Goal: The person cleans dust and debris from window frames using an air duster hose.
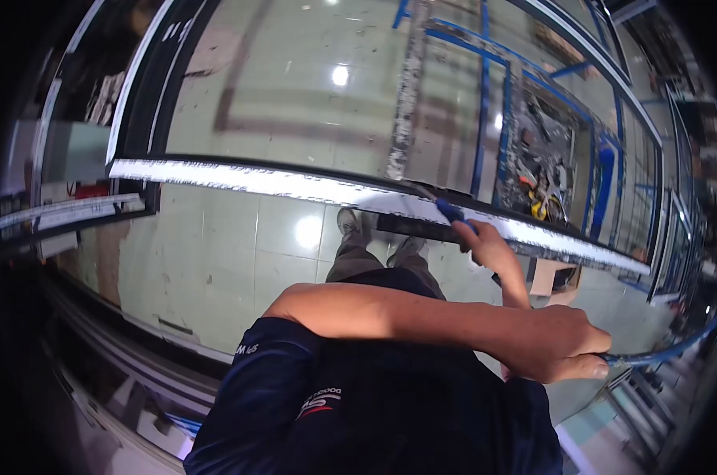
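My left arm reaches across my body to the right, and my left hand (560, 344) is closed around a blue hose (667, 352) that runs off to the right. Beyond it, my right hand (489, 247) grips a blue-handled tool (452, 212) with a thin dark tip; its exact kind is hard to make out. The tool is over a long metal frame bar (295, 184) covered in white printed film. Whether the tip touches the bar cannot be seen clearly.
A blue metal stand (485, 119) supports the frame. Behind the bar, a tray (568, 131) holds loose tools and yellow items. An open cardboard box (544, 279) sits on the floor at right. Dark profiles (129, 340) lie at lower left, above the tiled floor (232, 245).
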`<state>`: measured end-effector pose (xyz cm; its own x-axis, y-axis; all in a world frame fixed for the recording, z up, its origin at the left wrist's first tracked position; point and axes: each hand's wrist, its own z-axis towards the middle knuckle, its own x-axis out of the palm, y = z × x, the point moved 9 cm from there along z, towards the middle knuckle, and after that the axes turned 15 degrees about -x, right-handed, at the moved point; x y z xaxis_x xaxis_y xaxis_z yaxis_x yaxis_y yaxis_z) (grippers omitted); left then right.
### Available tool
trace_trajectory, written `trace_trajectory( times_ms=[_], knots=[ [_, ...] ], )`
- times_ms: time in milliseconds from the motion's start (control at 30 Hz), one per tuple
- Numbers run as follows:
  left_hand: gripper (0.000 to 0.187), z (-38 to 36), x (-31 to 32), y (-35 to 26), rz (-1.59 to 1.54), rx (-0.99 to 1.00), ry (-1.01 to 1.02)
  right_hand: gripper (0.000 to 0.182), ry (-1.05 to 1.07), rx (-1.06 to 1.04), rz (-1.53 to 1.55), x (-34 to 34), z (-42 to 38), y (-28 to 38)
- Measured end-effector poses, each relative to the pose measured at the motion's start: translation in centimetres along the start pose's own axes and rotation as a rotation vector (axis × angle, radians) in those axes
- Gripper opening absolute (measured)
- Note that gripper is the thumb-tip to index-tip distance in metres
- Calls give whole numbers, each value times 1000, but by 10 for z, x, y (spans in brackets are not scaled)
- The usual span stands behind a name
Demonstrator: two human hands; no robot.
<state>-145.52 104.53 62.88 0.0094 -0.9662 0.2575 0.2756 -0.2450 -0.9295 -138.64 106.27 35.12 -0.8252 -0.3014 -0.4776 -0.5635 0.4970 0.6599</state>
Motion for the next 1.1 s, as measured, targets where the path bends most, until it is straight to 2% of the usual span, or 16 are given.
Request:
trace_trajectory(
  times_ms=[167, 233, 333, 467, 567, 667, 700, 767, 800, 867, 900, 933, 967, 1000, 1033, 1100],
  knots=[
    [37, 50, 55, 31, -110, -127, 204, 51, -183, 6, 35, -28, -54, -74],
    [36, 68, 90, 46, -161, -192, 311, 52, -112, -38, 146, -25, -87, -78],
    [29, 90, 156, 66, -107, -207, 438, 54, -209, 8, -87, -35, -128, -128],
    [31, 117, 231, 89, -186, -304, 683, 52, -412, 99, 71, -61, -205, -182],
    [36, 126, 286, 104, -203, -418, 879, 51, -508, 90, 128, -52, -263, -212],
    [34, 129, 323, 120, -362, -455, 1025, 48, -658, 247, 199, -27, -314, -249],
    [27, 129, 327, 124, -321, -630, 1171, 44, -747, 272, 211, -13, -330, -267],
    [25, 166, 328, 110, -411, -463, 1020, 44, -640, 512, 270, 30, -368, -311],
    [26, 182, 337, 117, -712, -523, 970, 45, -598, 585, 138, 77, -384, -344],
    [27, 243, 345, 135, -917, -530, 863, 47, -494, 739, -116, 170, -416, -407],
    [44, 275, 351, 142, -1027, -549, 801, 50, -339, 863, 174, 223, -435, -435],
    [45, 307, 358, 154, -1013, -636, 686, 54, -286, 898, 247, 276, -454, -460],
    [43, 341, 369, 166, -1017, -602, 720, 55, -290, 985, 483, 311, -478, -466],
    [42, 375, 380, 178, -1022, -567, 754, 50, -268, 957, 418, 355, -489, -489],
    [39, 414, 392, 204, -1081, -701, 756, 50, -222, 1011, 542, 381, -505, -494],
    [35, 486, 408, 212, -989, -596, 627, 46, -176, 1126, 727, 427, -526, -511]
  ],
)
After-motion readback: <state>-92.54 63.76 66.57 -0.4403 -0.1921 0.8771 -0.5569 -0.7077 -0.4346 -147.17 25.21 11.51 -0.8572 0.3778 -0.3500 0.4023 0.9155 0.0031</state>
